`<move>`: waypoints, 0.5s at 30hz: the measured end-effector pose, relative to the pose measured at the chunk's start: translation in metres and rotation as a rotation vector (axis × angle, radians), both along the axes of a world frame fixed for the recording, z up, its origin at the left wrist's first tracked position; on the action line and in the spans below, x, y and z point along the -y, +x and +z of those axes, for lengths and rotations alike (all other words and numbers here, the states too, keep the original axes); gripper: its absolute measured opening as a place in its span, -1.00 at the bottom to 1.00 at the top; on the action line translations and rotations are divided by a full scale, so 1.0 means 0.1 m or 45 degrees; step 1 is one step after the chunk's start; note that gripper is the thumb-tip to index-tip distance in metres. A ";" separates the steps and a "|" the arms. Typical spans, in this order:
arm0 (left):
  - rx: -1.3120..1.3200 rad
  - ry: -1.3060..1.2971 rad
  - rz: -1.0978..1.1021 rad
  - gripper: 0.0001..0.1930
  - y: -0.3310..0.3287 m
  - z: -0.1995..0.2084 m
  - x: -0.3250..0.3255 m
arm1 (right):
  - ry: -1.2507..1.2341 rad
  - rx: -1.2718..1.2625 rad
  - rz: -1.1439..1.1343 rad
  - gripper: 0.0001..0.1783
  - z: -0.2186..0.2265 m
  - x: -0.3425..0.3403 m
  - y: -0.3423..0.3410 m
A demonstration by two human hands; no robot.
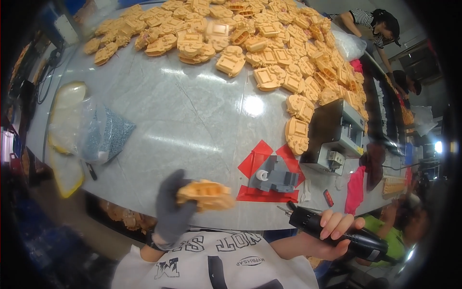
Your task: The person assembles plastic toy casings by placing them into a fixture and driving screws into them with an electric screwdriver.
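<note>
Left hand [172,212], in a dark grey glove, is gripping an orange plastic toy part [206,194] with its fingers closed around one end, holding it above the near edge of the grey desk [192,115], just left of the grey jig [275,176] sitting on red tape. Right hand [332,230], bare, is wrapping its fingers closed around a black electric screwdriver [337,233], below and right of the jig, off the desk edge. A big pile of orange parts [269,43] is lying far behind the jig, a grey metal box machine [337,135] just right of it, clear bags [82,125] well left.
</note>
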State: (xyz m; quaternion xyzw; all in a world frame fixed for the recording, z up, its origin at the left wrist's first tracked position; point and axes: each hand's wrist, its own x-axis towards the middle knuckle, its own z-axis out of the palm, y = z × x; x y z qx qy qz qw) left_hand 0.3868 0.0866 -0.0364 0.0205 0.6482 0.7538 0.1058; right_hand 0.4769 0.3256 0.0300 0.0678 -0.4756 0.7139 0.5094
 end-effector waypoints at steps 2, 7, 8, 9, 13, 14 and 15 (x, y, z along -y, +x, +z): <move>0.005 -0.052 0.358 -0.44 0.08 -0.07 0.46 | -0.021 0.045 -0.056 -0.59 0.00 -0.06 0.04; 0.094 0.199 0.618 -0.38 0.81 -0.85 2.10 | -0.136 0.163 -0.209 -0.58 -0.11 -0.23 0.04; 0.217 0.303 0.715 -0.40 1.03 -1.08 2.33 | -0.195 0.165 -0.235 -0.57 -0.14 -0.24 0.00; 0.259 0.353 0.926 -0.43 1.32 -1.57 2.69 | -0.236 0.155 -0.193 -0.56 -0.16 -0.25 -0.03; 0.470 -1.342 0.788 -0.52 1.47 -2.14 2.82 | -0.214 0.153 -0.008 -0.56 -0.16 -0.27 -0.04; 0.635 -1.749 0.805 -0.53 1.45 -2.07 2.76 | -0.222 0.142 0.006 -0.56 -0.16 -0.29 -0.04; 0.240 -1.113 1.117 -0.54 1.27 -1.99 2.81 | -0.212 0.154 -0.050 -0.56 -0.15 -0.30 -0.02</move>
